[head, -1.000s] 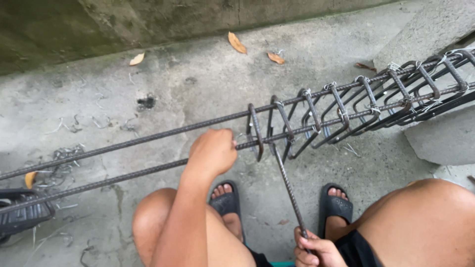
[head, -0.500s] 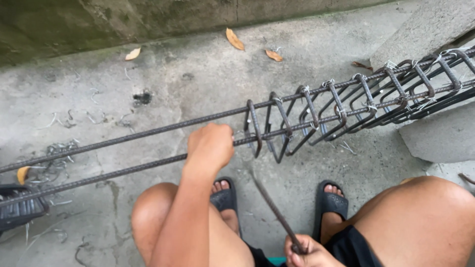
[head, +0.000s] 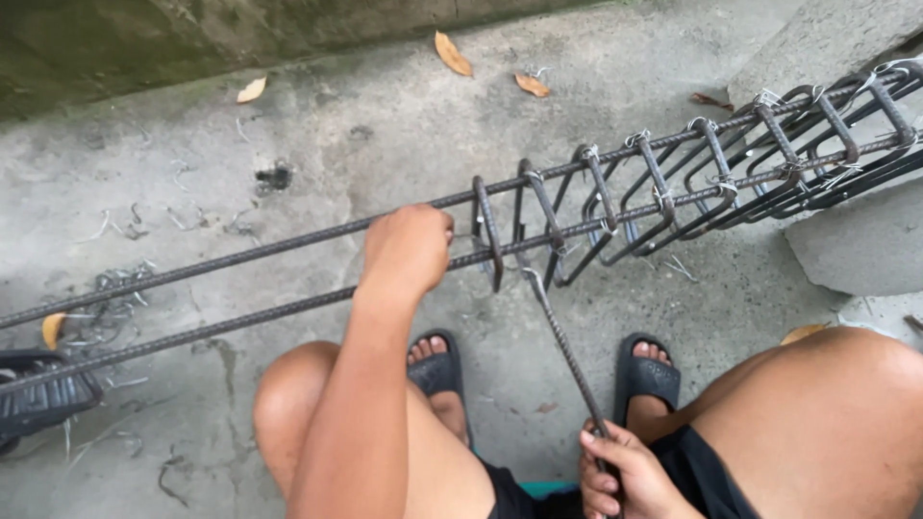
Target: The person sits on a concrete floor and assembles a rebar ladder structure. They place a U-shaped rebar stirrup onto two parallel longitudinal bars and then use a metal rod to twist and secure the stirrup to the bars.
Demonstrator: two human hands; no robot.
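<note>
Gripping a long rebar (head: pixel 240 322) with the closed left hand (head: pixel 409 252), the person clasps a thin metal rod (head: pixel 562 346) in the right hand (head: pixel 625 476).

The left fist wraps the nearer of two parallel bars just beside the first stirrup (head: pixel 488 235) of the rebar cage (head: pixel 692 178), which runs from lower left to upper right above the concrete floor (head: pixel 317 135). The right hand's fingers curl shut around the rod's lower end; the rod slants up and left, its hooked tip touching the bar between two stirrups. Compared with half a second earlier, the rod's tip has risen from below the bars to meet them, while the left hand has stayed put.
</note>
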